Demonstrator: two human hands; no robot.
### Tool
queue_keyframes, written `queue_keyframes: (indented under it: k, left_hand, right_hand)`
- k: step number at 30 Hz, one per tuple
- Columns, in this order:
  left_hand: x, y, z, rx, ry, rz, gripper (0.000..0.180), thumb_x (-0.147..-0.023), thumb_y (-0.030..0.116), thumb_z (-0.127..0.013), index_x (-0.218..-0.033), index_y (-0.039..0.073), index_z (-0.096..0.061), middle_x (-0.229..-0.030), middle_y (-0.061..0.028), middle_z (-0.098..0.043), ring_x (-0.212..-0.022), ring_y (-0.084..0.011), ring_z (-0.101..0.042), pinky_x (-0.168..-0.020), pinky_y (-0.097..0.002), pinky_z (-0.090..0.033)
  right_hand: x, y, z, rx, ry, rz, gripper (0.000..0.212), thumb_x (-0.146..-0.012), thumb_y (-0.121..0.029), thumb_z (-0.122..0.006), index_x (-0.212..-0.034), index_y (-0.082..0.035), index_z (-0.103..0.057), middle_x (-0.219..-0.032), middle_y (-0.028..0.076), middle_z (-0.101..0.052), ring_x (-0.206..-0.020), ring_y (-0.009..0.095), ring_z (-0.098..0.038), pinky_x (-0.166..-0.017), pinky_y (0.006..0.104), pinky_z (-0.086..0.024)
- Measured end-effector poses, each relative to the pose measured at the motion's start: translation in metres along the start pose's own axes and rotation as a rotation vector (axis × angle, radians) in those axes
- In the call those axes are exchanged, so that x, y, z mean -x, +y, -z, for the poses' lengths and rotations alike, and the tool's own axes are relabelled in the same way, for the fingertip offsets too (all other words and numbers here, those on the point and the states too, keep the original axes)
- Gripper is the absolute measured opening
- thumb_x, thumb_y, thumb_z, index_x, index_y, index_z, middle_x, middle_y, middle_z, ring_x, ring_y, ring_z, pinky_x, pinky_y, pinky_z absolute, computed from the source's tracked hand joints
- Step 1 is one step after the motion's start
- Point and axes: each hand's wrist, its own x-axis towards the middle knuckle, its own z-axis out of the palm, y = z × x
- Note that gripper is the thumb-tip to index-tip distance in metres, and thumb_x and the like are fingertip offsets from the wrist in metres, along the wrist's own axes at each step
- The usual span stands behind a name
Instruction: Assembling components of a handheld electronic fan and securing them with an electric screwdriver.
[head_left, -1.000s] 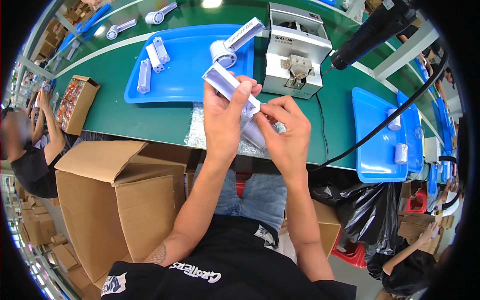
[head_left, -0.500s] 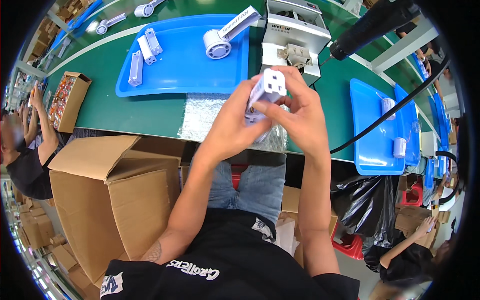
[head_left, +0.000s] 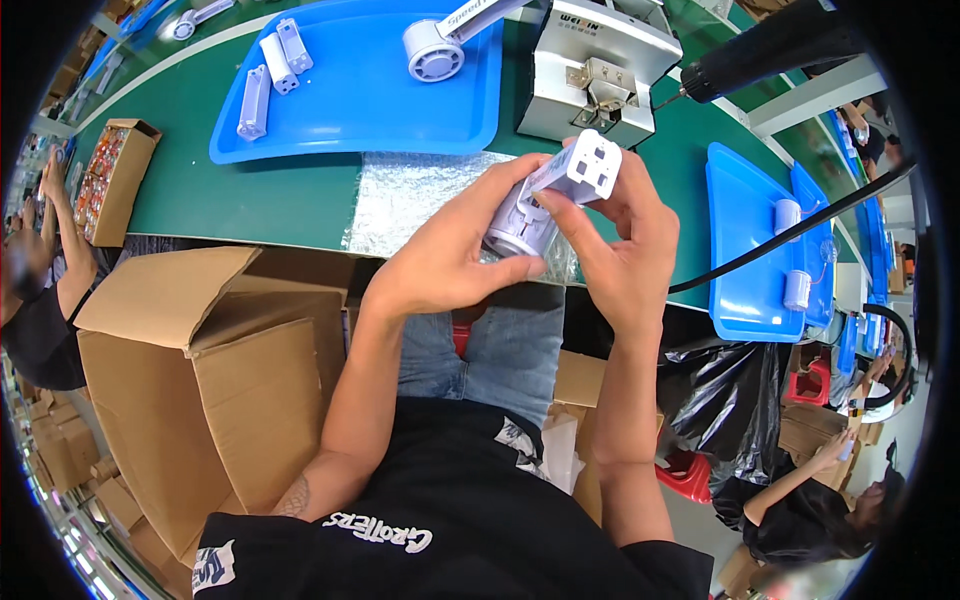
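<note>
Above the table's near edge, my two hands hold parts of a white handheld fan. My left hand point(head_left: 440, 245) is closed around the round fan head point(head_left: 515, 238), thumb beneath it. My right hand point(head_left: 630, 235) grips a white handle casing point(head_left: 590, 168) with square holes in its end, which tilts up and to the right. The casing meets the fan head between my fingers; whether the two are joined I cannot tell. In the large blue tray point(head_left: 350, 135) beyond lie a white fan with a handle point(head_left: 435, 50) and several loose white handle casings point(head_left: 254, 103).
A silvery metal machine point(head_left: 590, 85) stands behind my hands. A black electric screwdriver point(head_left: 750, 65) hangs beside it, its cable point(head_left: 790, 235) crossing the right side. Blue trays point(head_left: 755, 320) hold white cylinders with wires. Bubble wrap point(head_left: 400, 200) lies under my hands; an open carton point(head_left: 200, 400) stands at left.
The casing has swung right and up with my right hand, showing more of the fan head. My left hand has shifted slightly left. The whole view has shifted a little.
</note>
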Motion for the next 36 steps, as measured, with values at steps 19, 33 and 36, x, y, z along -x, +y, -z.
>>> queue_keyframes:
  k: [19,33,36]
  left_hand:
    - [-0.002,0.01,-0.01,0.015,0.165,0.006,0.069,-0.07,0.009,-0.09,-0.134,0.006,-0.064,-0.13,-0.0134,-0.068,-0.117,-0.0309,-0.067,-0.102,-0.0396,-0.052]
    - [-0.008,0.025,0.001,-0.062,0.376,-0.012,0.061,-0.064,0.015,-0.1,-0.116,0.002,-0.071,-0.109,-0.0107,-0.071,-0.106,-0.0242,-0.069,-0.095,-0.0361,-0.053]
    - [-0.025,0.039,0.054,-0.292,0.523,-0.038,0.063,-0.068,0.012,-0.096,-0.123,0.0,-0.069,-0.113,-0.0127,-0.069,-0.104,-0.0245,-0.069,-0.093,-0.0348,-0.054]
  right_hand:
    - [0.015,-0.002,0.011,0.078,-0.025,0.048,0.045,-0.079,0.004,-0.082,-0.122,0.001,-0.07,-0.108,0.013,-0.077,-0.099,0.022,-0.078,-0.088,0.0343,-0.061]
    - [0.024,-0.027,0.029,-0.089,0.034,-0.061,0.048,-0.08,0.008,-0.08,-0.126,0.003,-0.066,-0.111,0.011,-0.07,-0.099,0.019,-0.071,-0.09,0.0321,-0.059]
    - [0.038,-0.038,0.06,-0.215,0.119,0.121,0.044,-0.091,-0.014,-0.077,-0.126,0.009,-0.064,-0.102,0.017,-0.07,-0.088,0.023,-0.072,-0.08,0.033,-0.06]
